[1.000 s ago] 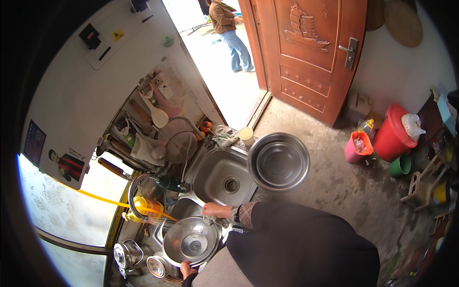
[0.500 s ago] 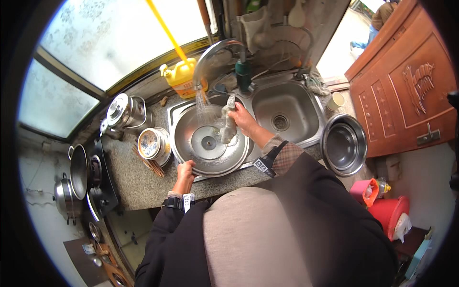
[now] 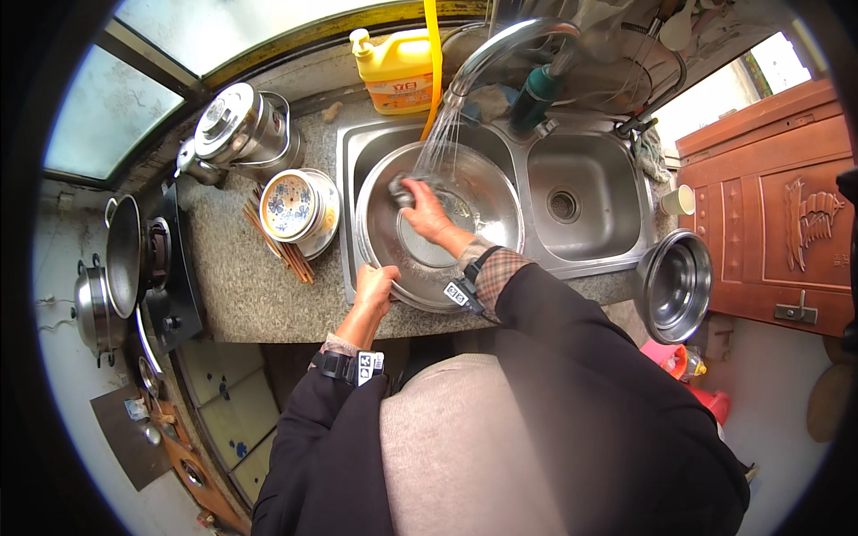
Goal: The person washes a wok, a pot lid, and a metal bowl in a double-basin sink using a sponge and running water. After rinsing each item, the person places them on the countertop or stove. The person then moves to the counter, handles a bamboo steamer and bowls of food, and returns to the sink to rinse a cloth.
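A large round metal basin (image 3: pixel 494 201) sits in the left sink bowl. Water sprays into it from the curved faucet (image 3: pixel 500 46). My left hand (image 3: pixel 375 290) grips the basin's near-left rim, fingers closed over the edge. Inside the basin, my right hand (image 3: pixel 427 214) is closed on a wet greyish cloth (image 3: pixel 399 189), pressing it against the left inner wall beside the falling water. Part of the cloth is hidden under the fingers. Some shallow water glints on the basin's bottom.
Left of the sink stand stacked patterned bowls (image 3: pixel 291 205), chopsticks (image 3: pixel 288 255) and a metal kettle (image 3: pixel 234 129). A yellow detergent jug (image 3: pixel 398 76) is behind. To the right are the second sink bowl (image 3: pixel 585 170), a paper cup (image 3: pixel 679 200) and steel bowls (image 3: pixel 675 286).
My right hand has moved left across the basin with the cloth, from its right side to its left inner wall. My left hand stays on the rim. The view has shifted.
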